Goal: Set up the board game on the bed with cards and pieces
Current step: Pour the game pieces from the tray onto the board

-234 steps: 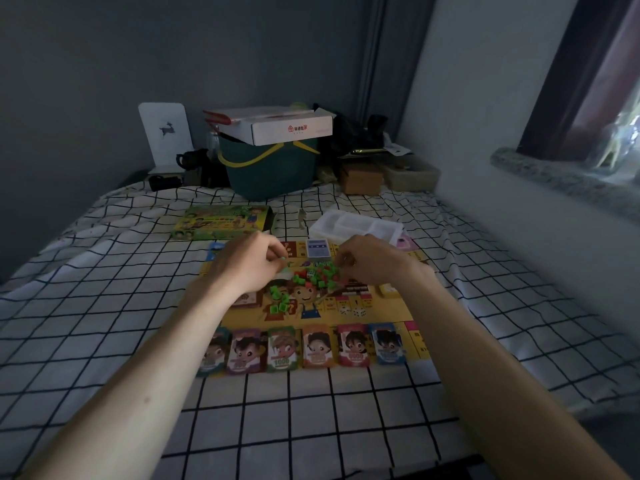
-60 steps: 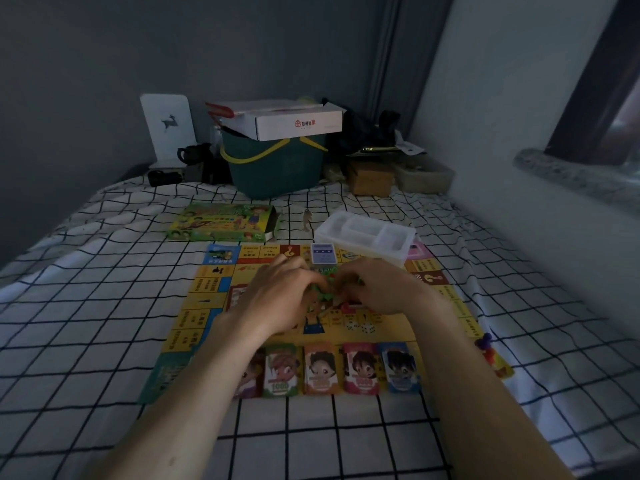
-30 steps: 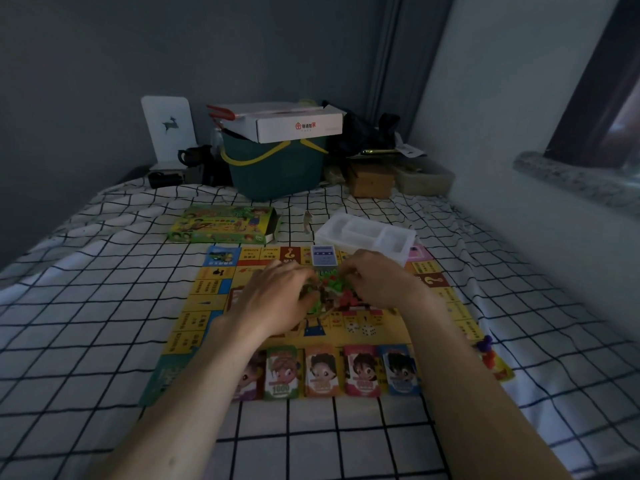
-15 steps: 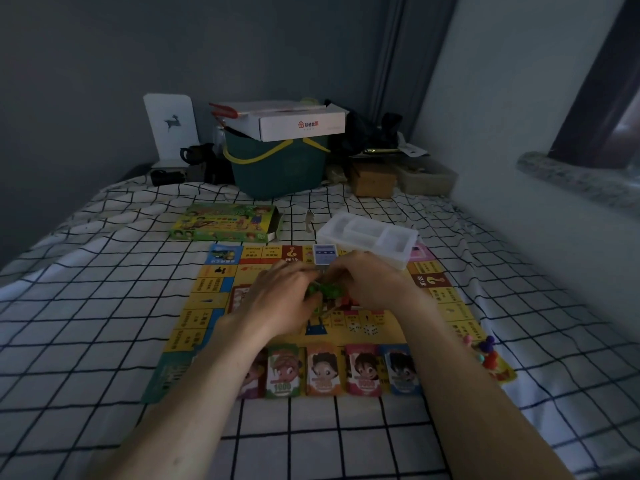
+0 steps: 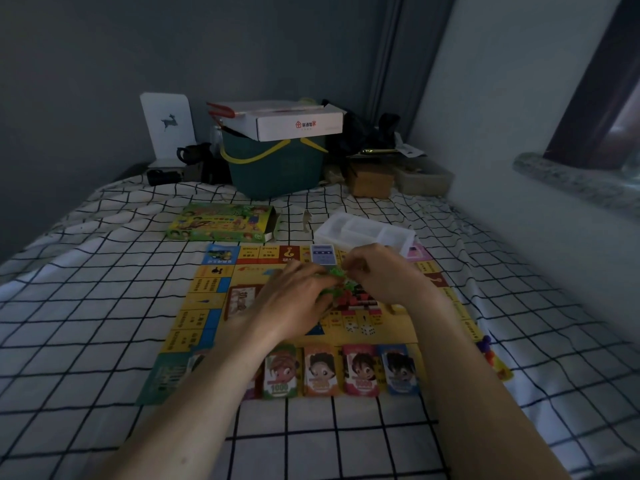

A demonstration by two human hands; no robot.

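Note:
The yellow game board (image 5: 207, 299) lies flat on the checked bed sheet (image 5: 104, 306). Small green and red plastic pieces (image 5: 341, 284) sit heaped at its middle. My left hand (image 5: 294, 299) and my right hand (image 5: 384, 275) meet over that heap, curled fingers gathering the green pieces; most of the heap is hidden under them. Two white dice (image 5: 360, 329) lie just in front of the heap. Several stacks of character money cards (image 5: 322, 370) line the board's near edge. A blue card deck (image 5: 322, 254) rests on the far edge.
A clear plastic tray (image 5: 363, 230) stands at the board's far right corner, the green game box (image 5: 221, 221) at the far left. Coloured pawns (image 5: 486, 348) lie at the board's right edge. A teal bucket (image 5: 277, 171) with a white carton sits against the back wall.
Both hands have stayed over the heap, closing in tighter on the green pieces; the right hand has shifted slightly toward the far side. The camera has tilted a little.

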